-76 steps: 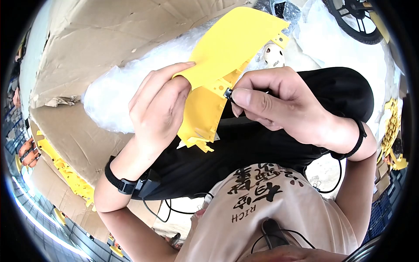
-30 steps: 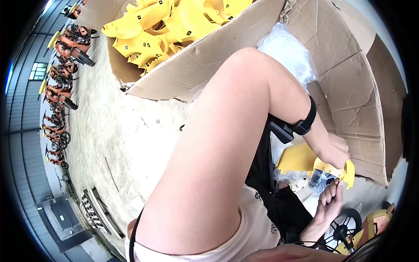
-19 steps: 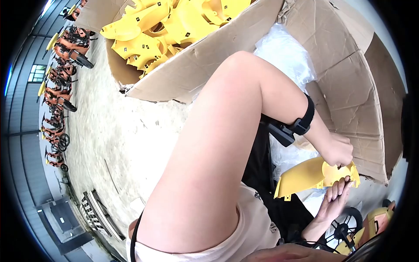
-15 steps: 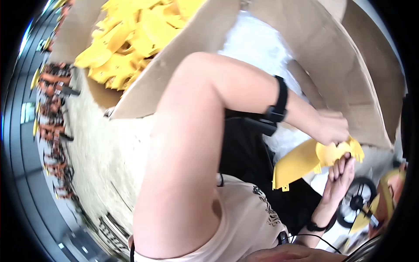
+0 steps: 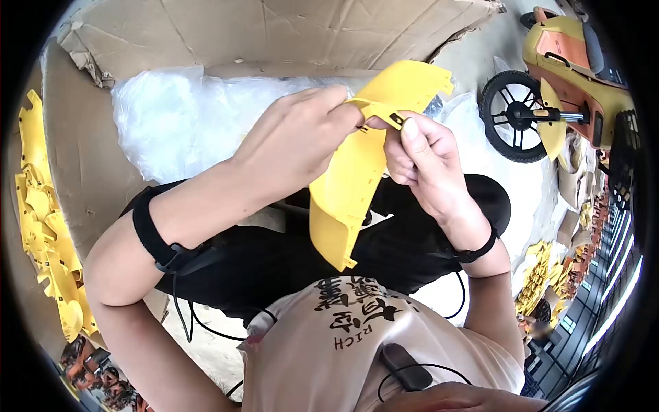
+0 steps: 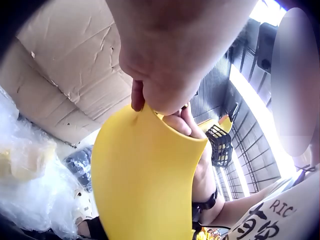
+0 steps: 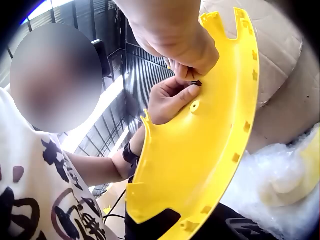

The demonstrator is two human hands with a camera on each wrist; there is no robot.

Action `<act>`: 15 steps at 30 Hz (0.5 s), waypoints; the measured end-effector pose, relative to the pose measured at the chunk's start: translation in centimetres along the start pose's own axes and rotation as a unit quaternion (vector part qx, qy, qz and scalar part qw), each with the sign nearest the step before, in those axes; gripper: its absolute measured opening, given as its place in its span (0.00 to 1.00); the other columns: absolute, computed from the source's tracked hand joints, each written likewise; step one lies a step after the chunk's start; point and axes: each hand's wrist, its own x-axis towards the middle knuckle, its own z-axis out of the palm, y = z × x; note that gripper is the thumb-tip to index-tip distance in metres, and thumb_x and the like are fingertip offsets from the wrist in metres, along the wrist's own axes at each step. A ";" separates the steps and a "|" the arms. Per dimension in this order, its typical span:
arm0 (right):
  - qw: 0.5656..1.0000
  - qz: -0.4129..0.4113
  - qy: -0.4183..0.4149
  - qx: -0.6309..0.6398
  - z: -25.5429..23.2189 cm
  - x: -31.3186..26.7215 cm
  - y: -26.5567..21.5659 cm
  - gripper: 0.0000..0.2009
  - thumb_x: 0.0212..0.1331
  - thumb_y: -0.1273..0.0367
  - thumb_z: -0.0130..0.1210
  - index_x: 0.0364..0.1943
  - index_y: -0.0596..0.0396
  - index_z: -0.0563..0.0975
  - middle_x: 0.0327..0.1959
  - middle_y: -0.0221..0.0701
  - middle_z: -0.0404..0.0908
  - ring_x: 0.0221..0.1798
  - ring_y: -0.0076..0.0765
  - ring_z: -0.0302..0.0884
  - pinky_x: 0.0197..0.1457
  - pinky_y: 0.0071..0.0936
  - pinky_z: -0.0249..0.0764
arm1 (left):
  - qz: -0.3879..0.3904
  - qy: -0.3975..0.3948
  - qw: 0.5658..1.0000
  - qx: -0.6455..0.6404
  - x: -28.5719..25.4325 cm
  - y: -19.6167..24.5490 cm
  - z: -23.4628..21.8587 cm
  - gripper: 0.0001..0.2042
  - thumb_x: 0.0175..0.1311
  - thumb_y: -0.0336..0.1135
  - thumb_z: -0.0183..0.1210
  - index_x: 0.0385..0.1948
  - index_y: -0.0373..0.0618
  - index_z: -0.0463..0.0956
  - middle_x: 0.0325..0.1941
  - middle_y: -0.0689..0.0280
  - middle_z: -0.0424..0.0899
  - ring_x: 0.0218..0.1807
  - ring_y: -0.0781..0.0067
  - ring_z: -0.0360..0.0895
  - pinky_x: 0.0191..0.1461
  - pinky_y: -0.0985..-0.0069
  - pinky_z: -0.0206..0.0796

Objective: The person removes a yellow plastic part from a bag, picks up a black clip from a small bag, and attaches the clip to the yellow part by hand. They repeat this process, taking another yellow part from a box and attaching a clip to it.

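while the yellow panel (image 5: 349, 185) is raised: held above the lap (image 5: 240, 261)
step: apparently fitting the small black clip (image 5: 397, 119); next likely calls for steady pressure
left hand (image 5: 298, 137): knuckles up, gripping the panel
right hand (image 5: 431, 158): thumb forward, fingers curled, pinching the edge beside the clip

Pale floor (image 5: 486, 51) carries creased brown cardboard (image 5: 288, 34), which stands as a wall behind a bundle of clear plastic wrap (image 5: 161, 123); what lies directly beneath that bundle is hidden. Also on the floor, at the right of the head view, is 1 yellow-and-orange scooter (image 5: 549, 48) with a spoked black wheel (image 5: 489, 103), near thin plastic sheeting (image 5: 467, 123).
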 end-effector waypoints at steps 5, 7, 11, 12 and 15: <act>0.998 -0.060 -0.030 -0.017 -0.2 -0.5 1.7 0.24 0.74 0.55 0.46 0.56 0.65 0.73 0.20 0.20 0.60 0.21 0.15 0.51 0.24 0.16 0.50 | 0.025 0.012 1.000 -0.007 -0.3 0.4 0.2 0.05 0.57 0.25 0.62 0.34 0.39 0.78 0.30 0.61 0.70 0.29 0.58 0.75 0.31 0.67 0.69; 0.998 -0.050 -0.036 -0.006 0.1 -0.9 1.2 0.25 0.74 0.54 0.46 0.55 0.66 0.73 0.20 0.20 0.60 0.20 0.16 0.50 0.23 0.17 0.49 | 0.046 0.002 0.999 0.025 -0.4 0.7 -0.4 0.06 0.55 0.25 0.60 0.34 0.39 0.77 0.31 0.62 0.70 0.32 0.60 0.76 0.32 0.68 0.71; 0.997 -0.046 -0.058 0.026 0.1 -0.9 1.4 0.25 0.73 0.54 0.47 0.54 0.67 0.74 0.20 0.21 0.61 0.20 0.16 0.52 0.23 0.17 0.49 | 0.072 -0.002 0.995 0.070 -0.7 0.6 -0.4 0.05 0.53 0.26 0.58 0.32 0.40 0.75 0.31 0.63 0.69 0.35 0.65 0.76 0.32 0.71 0.73; 0.996 -0.067 -0.065 0.004 0.0 -0.8 1.5 0.25 0.73 0.54 0.47 0.54 0.67 0.74 0.20 0.22 0.65 0.20 0.16 0.52 0.23 0.17 0.49 | 0.073 -0.005 0.995 0.069 -0.7 0.5 -0.3 0.05 0.53 0.26 0.58 0.32 0.40 0.75 0.31 0.63 0.69 0.35 0.65 0.76 0.32 0.71 0.73; 0.992 -0.095 -0.081 -0.026 -0.1 -1.0 1.3 0.21 0.73 0.58 0.49 0.53 0.66 0.76 0.26 0.24 0.74 0.25 0.18 0.63 0.29 0.18 0.60 | 0.092 0.009 0.994 0.050 -0.7 -0.1 0.0 0.04 0.52 0.27 0.58 0.29 0.40 0.74 0.32 0.63 0.69 0.35 0.66 0.76 0.31 0.71 0.72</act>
